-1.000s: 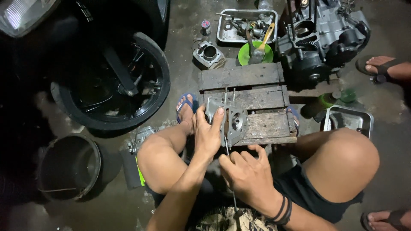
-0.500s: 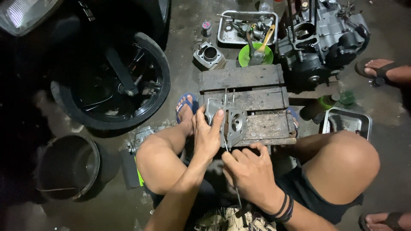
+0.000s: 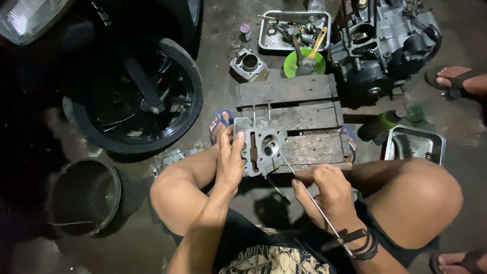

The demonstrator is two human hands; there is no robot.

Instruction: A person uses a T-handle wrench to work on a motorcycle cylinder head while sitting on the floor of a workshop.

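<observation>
A grey metal cylinder head [image 3: 264, 147] stands tilted on its edge against a low wooden pallet [image 3: 291, 109], between my knees. My left hand [image 3: 229, 161] grips its left side, fingers spread along the edge. My right hand [image 3: 324, 190] holds a long thin metal rod tool [image 3: 304, 187]; its tip touches the lower right of the head, and its handle end runs back past my wrist. Black bands circle my right wrist.
A motorcycle wheel [image 3: 137, 91] lies at left, a dark bucket [image 3: 83, 195] below it. Beyond the pallet sit a cylinder block [image 3: 248, 65], a green bowl with a brush [image 3: 303, 62], a parts tray [image 3: 294, 29] and an engine [image 3: 385, 45]. Another person's sandalled foot [image 3: 456, 81] is at right, near a metal tray [image 3: 415, 144].
My right hand has drawn back from the cylinder head toward my body, and the rod tool now shows at full length. The left hand stays on the head, whose face now shows.
</observation>
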